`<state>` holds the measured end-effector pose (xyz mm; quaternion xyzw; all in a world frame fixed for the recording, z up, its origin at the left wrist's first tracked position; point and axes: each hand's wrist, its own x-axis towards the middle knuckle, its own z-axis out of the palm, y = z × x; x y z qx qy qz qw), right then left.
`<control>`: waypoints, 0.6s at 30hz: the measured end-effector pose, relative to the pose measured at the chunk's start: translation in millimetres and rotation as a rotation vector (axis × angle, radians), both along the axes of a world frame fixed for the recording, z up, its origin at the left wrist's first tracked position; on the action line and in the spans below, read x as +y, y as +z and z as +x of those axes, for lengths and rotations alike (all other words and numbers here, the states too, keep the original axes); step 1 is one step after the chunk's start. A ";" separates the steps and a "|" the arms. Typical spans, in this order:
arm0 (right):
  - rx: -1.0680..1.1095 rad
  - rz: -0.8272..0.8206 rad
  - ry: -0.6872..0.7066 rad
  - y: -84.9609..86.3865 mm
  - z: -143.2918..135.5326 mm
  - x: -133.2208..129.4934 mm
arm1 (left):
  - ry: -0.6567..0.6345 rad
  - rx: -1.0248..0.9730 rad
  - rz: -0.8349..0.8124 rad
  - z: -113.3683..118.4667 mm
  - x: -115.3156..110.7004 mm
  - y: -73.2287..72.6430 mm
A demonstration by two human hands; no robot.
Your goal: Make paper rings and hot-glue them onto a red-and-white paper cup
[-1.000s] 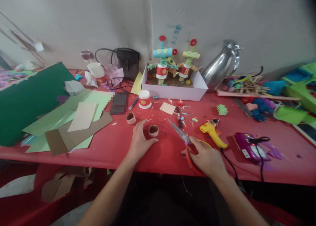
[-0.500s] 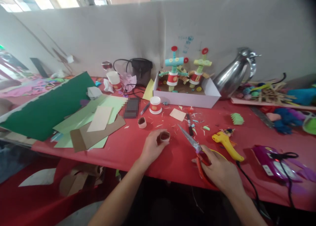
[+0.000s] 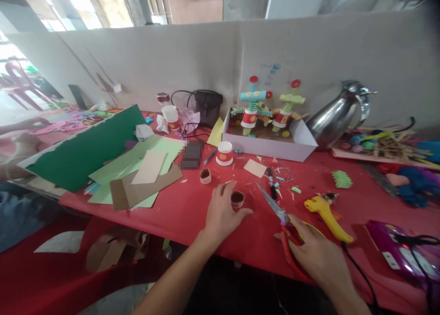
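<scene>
My left hand [image 3: 223,212] is open beside a short cardboard ring [image 3: 237,199] standing on the red table, its thumb and fingers spread apart around the near side. My right hand [image 3: 318,246] grips scissors [image 3: 275,205] with red and yellow handles; the blades look closed and point away to the upper left. A second small cardboard ring [image 3: 205,176] stands to the left of my left hand. Behind it is a red and white paper cup [image 3: 224,153]. A yellow glue gun [image 3: 328,216] lies to the right of the scissors.
Green and brown paper sheets [image 3: 147,168] lie left, beside a green board [image 3: 85,150]. A white box [image 3: 271,145] with two cup figures [image 3: 249,118] stands at the back, near a metal jug [image 3: 338,115]. A black marker [image 3: 271,182], scraps and a purple device [image 3: 395,246] lie rightward.
My left hand has opened from the cardboard ring, its thumb now stretched away from it. The scissors stay in my right hand. The whole view has shifted, so things appear lower and further right.
</scene>
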<state>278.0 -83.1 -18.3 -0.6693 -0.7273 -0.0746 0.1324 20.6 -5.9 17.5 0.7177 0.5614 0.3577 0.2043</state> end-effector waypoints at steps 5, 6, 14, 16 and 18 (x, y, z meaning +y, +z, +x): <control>0.030 0.013 0.026 -3.4 1.2 0.2 | -0.147 -0.030 0.034 3.2 4.0 0.3; 0.034 0.015 0.032 -3.7 0.9 0.2 | -0.192 -0.052 0.042 2.4 4.4 -0.2; 0.046 0.001 0.029 -1.4 -0.4 0.3 | 0.062 -0.056 0.029 7.2 -1.4 -13.9; 0.048 -0.010 0.022 1.9 -1.7 0.5 | 0.018 -0.105 0.014 6.4 0.2 -17.3; 0.052 -0.028 0.004 6.0 -3.8 0.7 | -0.024 -0.147 0.020 4.1 2.3 -18.8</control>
